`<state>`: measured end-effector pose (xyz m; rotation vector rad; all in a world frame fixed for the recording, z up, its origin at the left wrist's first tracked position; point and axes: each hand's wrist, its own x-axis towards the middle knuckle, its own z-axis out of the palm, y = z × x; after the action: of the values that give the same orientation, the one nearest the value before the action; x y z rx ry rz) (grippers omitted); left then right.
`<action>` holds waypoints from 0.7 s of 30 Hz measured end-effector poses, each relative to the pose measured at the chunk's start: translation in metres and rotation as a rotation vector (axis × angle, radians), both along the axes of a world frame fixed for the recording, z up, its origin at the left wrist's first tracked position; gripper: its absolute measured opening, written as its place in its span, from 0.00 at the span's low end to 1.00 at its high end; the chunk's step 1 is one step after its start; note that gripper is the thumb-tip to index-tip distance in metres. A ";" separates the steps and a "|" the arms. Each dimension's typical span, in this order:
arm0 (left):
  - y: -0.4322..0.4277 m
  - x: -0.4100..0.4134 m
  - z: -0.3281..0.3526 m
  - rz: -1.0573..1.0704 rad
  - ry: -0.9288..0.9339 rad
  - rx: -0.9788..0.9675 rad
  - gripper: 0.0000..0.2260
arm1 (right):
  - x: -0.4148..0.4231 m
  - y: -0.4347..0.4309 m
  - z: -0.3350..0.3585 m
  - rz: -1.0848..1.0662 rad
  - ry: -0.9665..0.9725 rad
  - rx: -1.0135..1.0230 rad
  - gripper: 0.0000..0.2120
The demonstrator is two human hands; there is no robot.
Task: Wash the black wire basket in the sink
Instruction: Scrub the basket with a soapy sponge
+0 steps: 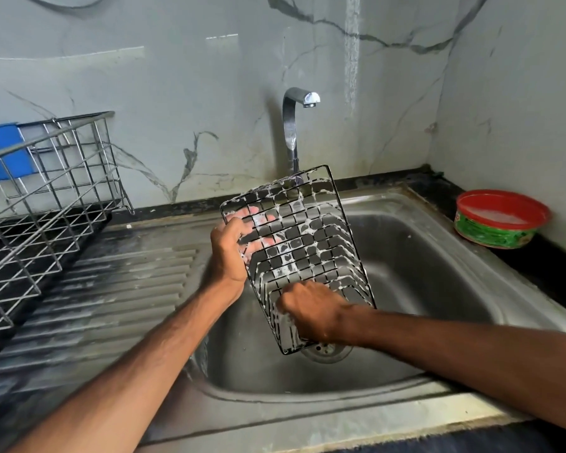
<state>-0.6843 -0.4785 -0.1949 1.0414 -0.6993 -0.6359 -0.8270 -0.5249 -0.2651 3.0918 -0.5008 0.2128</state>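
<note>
The black wire basket (pixel 303 237) is held tilted above the steel sink (pixel 415 266), its open side turned toward me and white suds clinging to its wires. My left hand (pixel 231 248) grips its left side, the fingers showing through the mesh. At the basket's lower end my right hand (pixel 311 310) is curled inside it with foam around the fingers. What this hand holds is hidden.
A chrome tap (pixel 291 125) stands behind the basket, no water running. A steel dish rack (pixel 43 204) with a blue item occupies the ribbed drainboard (pixel 111 295) at left. A red-rimmed green soap tub (pixel 500 219) sits on the dark counter at right. The drain (pixel 329 349) lies below the basket.
</note>
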 end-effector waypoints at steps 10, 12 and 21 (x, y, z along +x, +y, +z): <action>-0.001 0.008 -0.006 0.047 0.014 0.059 0.24 | 0.007 -0.005 0.004 -0.019 -0.011 0.283 0.13; -0.001 0.010 -0.006 0.080 -0.006 0.073 0.28 | 0.009 -0.007 0.009 -0.140 -0.081 0.400 0.12; -0.003 -0.005 -0.008 0.127 -0.024 0.244 0.17 | 0.008 -0.005 0.005 -0.191 -0.105 0.381 0.03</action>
<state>-0.6898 -0.4811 -0.2034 1.3096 -0.5804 -0.6091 -0.8187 -0.5297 -0.2599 3.3759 -0.9369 0.3129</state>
